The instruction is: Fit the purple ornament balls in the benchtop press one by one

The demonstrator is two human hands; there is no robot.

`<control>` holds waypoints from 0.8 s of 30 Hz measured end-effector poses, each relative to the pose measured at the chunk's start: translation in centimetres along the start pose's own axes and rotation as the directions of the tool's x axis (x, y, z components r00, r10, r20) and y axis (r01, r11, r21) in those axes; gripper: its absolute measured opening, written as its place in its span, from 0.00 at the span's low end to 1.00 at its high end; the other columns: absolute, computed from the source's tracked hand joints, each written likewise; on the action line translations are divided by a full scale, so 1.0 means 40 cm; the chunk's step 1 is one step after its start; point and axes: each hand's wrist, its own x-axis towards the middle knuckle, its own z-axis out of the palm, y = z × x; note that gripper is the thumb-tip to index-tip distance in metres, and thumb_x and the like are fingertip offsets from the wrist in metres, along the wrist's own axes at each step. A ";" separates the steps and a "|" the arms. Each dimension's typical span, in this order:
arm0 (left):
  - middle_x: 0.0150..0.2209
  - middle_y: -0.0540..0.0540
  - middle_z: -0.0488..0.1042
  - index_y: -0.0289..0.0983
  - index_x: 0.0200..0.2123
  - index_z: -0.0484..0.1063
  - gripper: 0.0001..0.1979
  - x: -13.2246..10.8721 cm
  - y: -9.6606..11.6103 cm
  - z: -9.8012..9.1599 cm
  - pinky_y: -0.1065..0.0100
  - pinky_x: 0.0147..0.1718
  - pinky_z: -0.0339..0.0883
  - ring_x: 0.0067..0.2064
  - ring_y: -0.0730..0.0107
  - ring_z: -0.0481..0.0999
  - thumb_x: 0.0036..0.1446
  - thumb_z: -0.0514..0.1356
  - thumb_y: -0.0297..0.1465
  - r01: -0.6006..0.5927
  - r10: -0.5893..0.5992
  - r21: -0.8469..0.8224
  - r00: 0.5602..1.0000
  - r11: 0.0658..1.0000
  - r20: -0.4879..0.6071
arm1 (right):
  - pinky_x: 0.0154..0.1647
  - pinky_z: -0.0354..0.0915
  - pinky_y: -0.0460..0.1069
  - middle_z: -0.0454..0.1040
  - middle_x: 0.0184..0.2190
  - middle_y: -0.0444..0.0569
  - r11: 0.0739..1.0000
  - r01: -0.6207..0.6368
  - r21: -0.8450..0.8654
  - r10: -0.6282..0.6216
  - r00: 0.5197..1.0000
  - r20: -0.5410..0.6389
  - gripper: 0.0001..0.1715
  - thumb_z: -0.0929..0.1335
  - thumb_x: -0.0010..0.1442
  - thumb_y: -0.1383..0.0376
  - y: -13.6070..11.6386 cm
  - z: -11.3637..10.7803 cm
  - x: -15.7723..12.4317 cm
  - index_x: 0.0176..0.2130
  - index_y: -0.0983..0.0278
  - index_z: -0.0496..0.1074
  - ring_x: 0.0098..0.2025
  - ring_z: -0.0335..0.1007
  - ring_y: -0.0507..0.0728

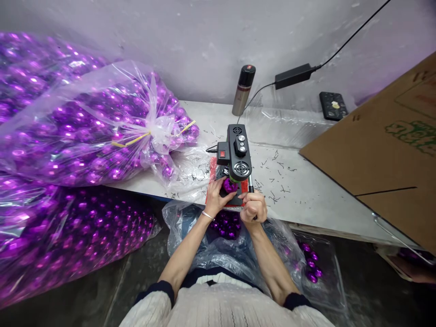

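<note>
A small black bench machine [240, 152] with round vents, buttons and a red switch stands near the table's front edge. Under its head sits a shiny purple ball [230, 185], pinched between the thumb and fingers of my left hand [218, 195]. My right hand [254, 208] is wrapped round the black-ended lever [251, 187] on the machine's right side. A red mat [245, 185] shows beneath the machine's base. Below my hands, more shiny purple balls [225, 225] lie in clear plastic [190, 231] over my lap.
Large clear bags of purple balls [85, 131] crowd the left. Behind the machine stand a spray can [243, 91] and a power adapter [293, 76]. A black phone-like object [333, 106] lies near a cardboard box [381, 150] at right. Black scraps [281, 175] litter the white table [306, 200].
</note>
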 end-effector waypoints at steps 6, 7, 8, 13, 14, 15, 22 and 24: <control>0.52 0.36 0.81 0.37 0.59 0.73 0.31 0.004 0.006 -0.003 0.49 0.55 0.74 0.54 0.50 0.81 0.57 0.70 0.48 0.024 -0.024 -0.043 1.000 0.999 0.005 | 0.34 0.70 0.51 0.69 0.30 0.42 0.995 0.089 -0.050 -0.086 0.995 0.059 0.19 0.58 0.75 0.63 0.004 0.003 0.004 0.31 0.60 0.63 0.28 0.75 0.51; 0.53 0.36 0.81 0.38 0.58 0.73 0.31 0.005 0.006 -0.004 0.49 0.56 0.74 0.54 0.50 0.81 0.57 0.70 0.48 0.030 -0.030 -0.050 1.000 0.998 0.009 | 0.34 0.70 0.51 0.69 0.30 0.42 0.994 0.098 -0.055 -0.095 0.994 0.058 0.19 0.57 0.75 0.63 0.002 0.002 0.010 0.30 0.60 0.62 0.27 0.74 0.50; 0.53 0.36 0.81 0.38 0.58 0.73 0.31 0.007 0.005 -0.004 0.48 0.56 0.73 0.54 0.49 0.80 0.57 0.70 0.48 0.035 -0.035 -0.055 0.999 0.998 0.014 | 0.34 0.69 0.51 0.69 0.29 0.42 0.993 0.099 -0.060 -0.096 0.994 0.045 0.20 0.57 0.75 0.63 -0.003 0.001 0.019 0.30 0.60 0.62 0.27 0.72 0.50; 0.55 0.35 0.80 0.38 0.60 0.72 0.32 0.012 0.001 -0.011 0.46 0.58 0.72 0.56 0.48 0.80 0.57 0.70 0.47 0.015 -0.011 -0.108 0.999 0.994 0.037 | 0.29 0.63 0.49 0.70 0.26 0.43 0.991 -0.031 -0.131 0.036 0.999 0.036 0.18 0.61 0.71 0.67 -0.063 -0.014 0.119 0.28 0.60 0.64 0.27 0.69 0.51; 0.55 0.35 0.80 0.38 0.61 0.71 0.32 0.006 0.001 -0.015 0.46 0.58 0.72 0.57 0.48 0.79 0.58 0.70 0.47 0.004 0.001 -0.116 0.999 0.993 0.037 | 0.29 0.62 0.49 0.70 0.26 0.43 0.987 -0.079 -0.137 0.084 0.996 0.033 0.17 0.62 0.70 0.68 -0.077 -0.016 0.142 0.28 0.60 0.64 0.28 0.69 0.51; 0.56 0.35 0.79 0.38 0.62 0.70 0.32 -0.005 0.002 -0.021 0.47 0.59 0.72 0.58 0.49 0.79 0.60 0.69 0.47 -0.011 0.016 -0.119 0.999 0.993 0.038 | 0.30 0.62 0.49 0.71 0.26 0.43 0.983 -0.120 -0.141 0.126 0.991 0.040 0.17 0.62 0.70 0.69 -0.090 -0.018 0.163 0.28 0.60 0.65 0.28 0.69 0.51; 0.66 0.30 0.70 0.39 0.71 0.59 0.45 -0.150 0.017 -0.099 0.40 0.68 0.61 0.68 0.45 0.70 0.60 0.64 0.56 -0.286 0.280 -0.023 0.911 0.958 0.304 | 0.29 0.62 0.49 0.71 0.25 0.43 0.989 -0.092 -0.119 0.099 0.994 0.047 0.18 0.63 0.68 0.71 -0.096 -0.021 0.165 0.26 0.61 0.64 0.28 0.69 0.51; 0.68 0.28 0.66 0.37 0.73 0.56 0.55 -0.160 0.009 -0.119 0.39 0.68 0.60 0.69 0.42 0.68 0.53 0.63 0.64 -0.311 0.298 -0.014 0.894 0.950 0.335 | 0.29 0.63 0.49 0.71 0.25 0.43 0.989 -0.082 -0.123 0.088 0.995 0.040 0.18 0.63 0.68 0.70 -0.087 -0.022 0.147 0.26 0.60 0.64 0.28 0.69 0.51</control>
